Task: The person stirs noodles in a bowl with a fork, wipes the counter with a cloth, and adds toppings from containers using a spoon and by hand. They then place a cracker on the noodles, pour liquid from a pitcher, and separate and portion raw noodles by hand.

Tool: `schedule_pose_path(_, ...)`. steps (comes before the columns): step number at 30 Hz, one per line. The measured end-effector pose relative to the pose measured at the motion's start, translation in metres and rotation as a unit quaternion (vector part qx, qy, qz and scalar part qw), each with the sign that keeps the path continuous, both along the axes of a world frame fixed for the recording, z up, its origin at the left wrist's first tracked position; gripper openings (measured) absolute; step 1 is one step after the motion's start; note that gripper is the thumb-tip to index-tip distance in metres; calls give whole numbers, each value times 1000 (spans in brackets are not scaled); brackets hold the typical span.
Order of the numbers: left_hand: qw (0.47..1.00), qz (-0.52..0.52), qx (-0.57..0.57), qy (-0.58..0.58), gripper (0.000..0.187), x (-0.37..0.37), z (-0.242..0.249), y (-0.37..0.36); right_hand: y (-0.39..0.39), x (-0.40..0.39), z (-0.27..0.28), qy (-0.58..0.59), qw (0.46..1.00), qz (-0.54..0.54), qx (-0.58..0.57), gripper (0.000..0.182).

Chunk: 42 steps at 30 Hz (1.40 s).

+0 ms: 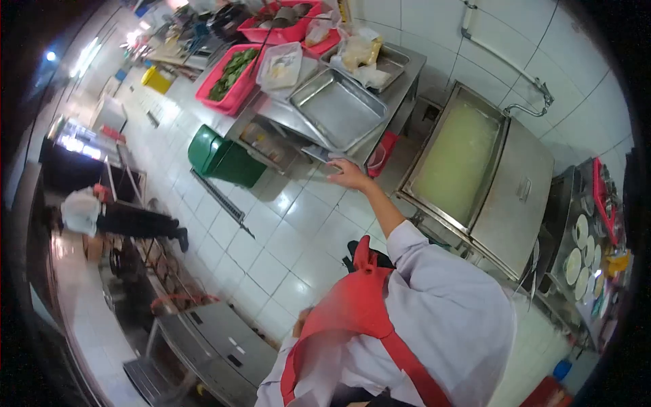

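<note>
My right hand (349, 175) reaches forward from a white sleeve, its fingers stretched out and apart with nothing in them. It hovers close to the edge of the steel table, just below the near corner of a shallow metal tray (339, 108) in this view. Only a sliver of my left hand (300, 323) shows beside my red apron (346, 302); its fingers are hidden. Beyond the tray sit a white plastic tub (280, 66), a pink basket with green leaves (232, 78) and another metal tray holding plastic bags (359, 57).
A large steel basin with pale greenish liquid (453, 163) stands right, its metal lid (519, 197) beside it. A green bin (224, 157) is on the tiled floor near a drain grate (220, 200). At left stands another person (122, 214). Stacked bowls (580, 264) lie far right.
</note>
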<state>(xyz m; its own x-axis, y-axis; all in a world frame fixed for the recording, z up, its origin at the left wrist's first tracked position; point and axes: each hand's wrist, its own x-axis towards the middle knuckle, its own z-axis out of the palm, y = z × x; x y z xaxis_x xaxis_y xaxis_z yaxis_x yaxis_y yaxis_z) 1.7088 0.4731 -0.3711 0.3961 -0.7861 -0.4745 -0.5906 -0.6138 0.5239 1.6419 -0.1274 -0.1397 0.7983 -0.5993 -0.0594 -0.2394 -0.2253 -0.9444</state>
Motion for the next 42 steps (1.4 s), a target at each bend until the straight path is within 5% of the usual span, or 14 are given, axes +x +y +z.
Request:
schedule_pose_path(3,977,137,99,129,38,38,43,-35,-33,7,-20,-13,992,-81,101,63)
schedule_pose_path(5,964,184,103,163,39,76,64,-72,-42,-14,11,116,965,-231,-34,70)
schedule_pose_path(9,942,231,102,221,41,162,71,-152,-57,-33,56,216,931,-281,-87,77)
schedule_pose_path(11,935,235,99,248,42,212,63,-195,-71,-23,73,155,932,-318,78,79)
schedule_pose_path(15,917,235,93,307,44,326,19,-276,-120,-10,40,260,888,-376,-37,76)
schedule_pose_path(18,839,304,75,445,46,439,-42,-334,-152,17,58,267,856,-443,-21,66)
schedule_pose_path(20,832,392,44,389,46,457,94,-425,-172,60,88,402,700,-549,-217,55)
schedule_pose_path(21,838,368,21,402,46,480,103,-447,-194,77,90,402,691,-560,-219,55)
schedule_pose_path(26,874,289,32,390,46,566,116,-521,-270,151,66,340,772,-354,-404,52)
schedule_pose_path(32,864,299,45,402,46,582,111,-543,-300,154,73,435,822,-305,-204,41)
schedule_pose_path(35,860,309,64,402,45,568,115,-543,-318,169,112,454,811,-297,-221,34)
schedule_pose_path(37,868,281,79,401,42,557,128,-549,-364,165,98,200,757,-410,-468,31)
schedule_pose_path(40,872,278,49,399,42,548,128,-553,-437,171,123,38,727,-481,-490,27)
schedule_pose_path(42,867,293,43,400,43,544,126,-555,-491,155,99,341,814,-309,-354,19)
